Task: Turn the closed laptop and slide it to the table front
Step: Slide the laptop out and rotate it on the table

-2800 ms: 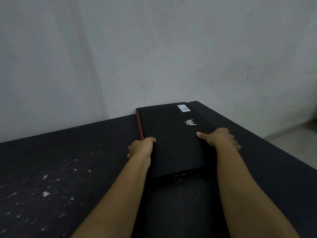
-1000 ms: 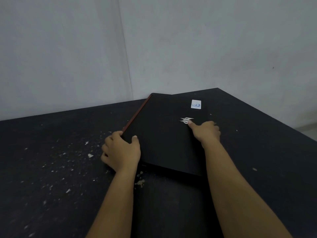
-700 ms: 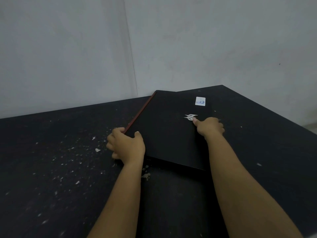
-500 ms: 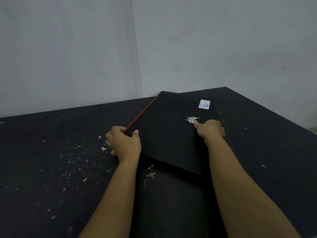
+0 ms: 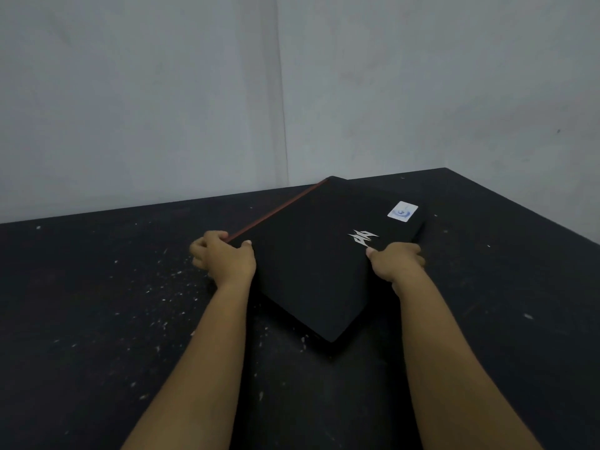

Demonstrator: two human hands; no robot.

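The closed black laptop (image 5: 311, 267) lies flat on the dark table (image 5: 97, 319), skewed so one corner points toward me. It has a red strip along its left edge, a silver logo and a pale sticker near its far right corner. My left hand (image 5: 224, 258) grips the left corner at the red edge, thumb on the lid. My right hand (image 5: 396, 261) holds the right edge just below the logo, thumb resting on the lid.
Grey walls (image 5: 422, 92) meet in a corner right behind the laptop's far end. The table's right edge (image 5: 519, 206) runs diagonally at the right. White flecks of debris (image 5: 156, 297) are scattered over the table's left part.
The laptop has rotated clockwise under both hands, from lengthwise to diagonal, and its near corner has come closer to me. Both hands kept their grip.
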